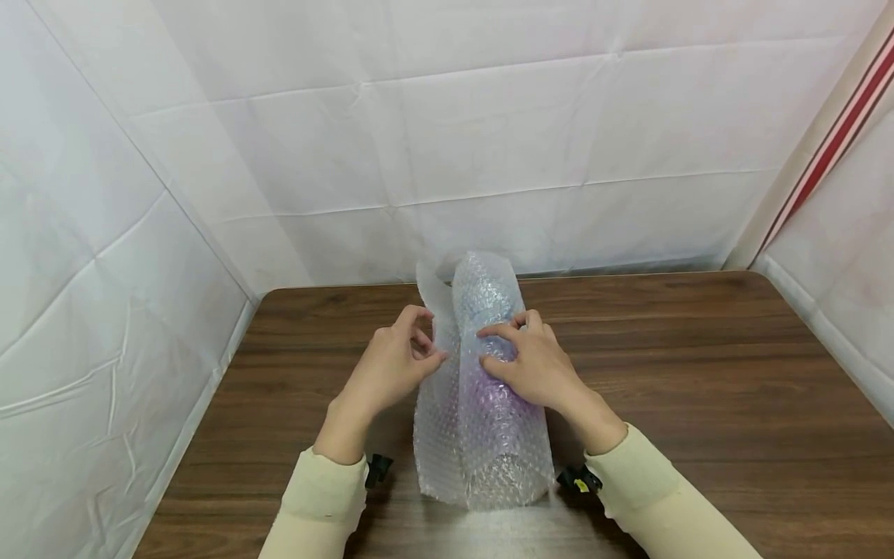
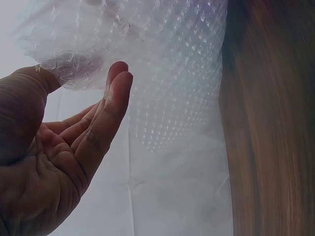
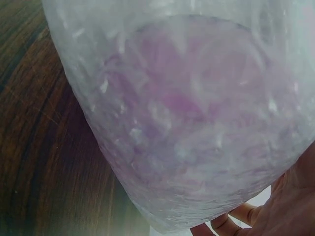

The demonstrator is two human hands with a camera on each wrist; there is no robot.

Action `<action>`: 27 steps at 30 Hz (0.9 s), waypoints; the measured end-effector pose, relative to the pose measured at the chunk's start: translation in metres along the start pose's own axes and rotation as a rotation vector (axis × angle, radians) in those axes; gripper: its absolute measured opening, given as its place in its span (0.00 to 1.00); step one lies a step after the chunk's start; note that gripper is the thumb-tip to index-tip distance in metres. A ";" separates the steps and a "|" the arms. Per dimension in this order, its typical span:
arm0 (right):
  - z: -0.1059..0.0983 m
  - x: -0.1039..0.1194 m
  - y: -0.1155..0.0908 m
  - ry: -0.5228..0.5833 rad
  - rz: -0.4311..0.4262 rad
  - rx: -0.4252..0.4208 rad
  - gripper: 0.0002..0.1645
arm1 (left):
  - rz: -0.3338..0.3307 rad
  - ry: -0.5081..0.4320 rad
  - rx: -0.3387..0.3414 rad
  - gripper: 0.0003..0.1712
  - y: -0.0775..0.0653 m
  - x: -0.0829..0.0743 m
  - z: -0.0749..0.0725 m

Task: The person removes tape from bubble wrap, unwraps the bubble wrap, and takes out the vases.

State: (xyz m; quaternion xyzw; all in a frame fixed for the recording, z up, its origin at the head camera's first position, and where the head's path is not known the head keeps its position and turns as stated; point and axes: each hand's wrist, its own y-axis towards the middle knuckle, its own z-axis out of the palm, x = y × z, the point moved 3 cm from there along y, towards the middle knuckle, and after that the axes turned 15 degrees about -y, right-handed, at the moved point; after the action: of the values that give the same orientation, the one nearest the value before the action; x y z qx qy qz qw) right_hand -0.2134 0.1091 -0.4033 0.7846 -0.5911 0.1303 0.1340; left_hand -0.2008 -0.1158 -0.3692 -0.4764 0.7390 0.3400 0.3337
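A long roll of bubble wrap (image 1: 506,442) lies on the table in front of me, pointing away. Through its layers shows something purple-pink (image 3: 182,83), with a bluish patch farther up; its kind is blurred by the wrap. A loose flap of the wrap (image 1: 438,442) stands up along the roll's left side. My left hand (image 1: 398,353) is at this flap, thumb and fingers apart; in the left wrist view the thumb tip is hidden behind the wrap. From the right, my right hand (image 1: 534,361) holds the roll, its bent fingers and thumb on the upper surface.
The brown wooden table (image 1: 670,373) runs beneath the roll and both arms. White sheeting (image 1: 489,140) hangs behind the table and along both sides. Small black devices are at the left wrist (image 1: 378,470) and right wrist (image 1: 580,480).
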 end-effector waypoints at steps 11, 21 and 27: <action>0.000 0.001 -0.001 0.008 -0.003 -0.002 0.23 | -0.066 -0.003 0.009 0.39 -0.002 0.004 -0.007; 0.001 0.002 -0.001 0.009 -0.005 -0.010 0.23 | -0.077 0.011 0.018 0.38 -0.004 0.009 -0.012; 0.001 0.002 0.000 0.007 -0.012 -0.012 0.23 | -0.087 0.006 0.032 0.38 -0.006 0.012 -0.014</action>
State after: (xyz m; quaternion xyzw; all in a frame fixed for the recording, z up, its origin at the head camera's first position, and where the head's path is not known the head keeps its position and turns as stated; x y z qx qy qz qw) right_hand -0.2123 0.1066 -0.4034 0.7869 -0.5867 0.1289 0.1416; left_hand -0.2013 -0.1346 -0.3726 -0.5036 0.7239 0.3120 0.3535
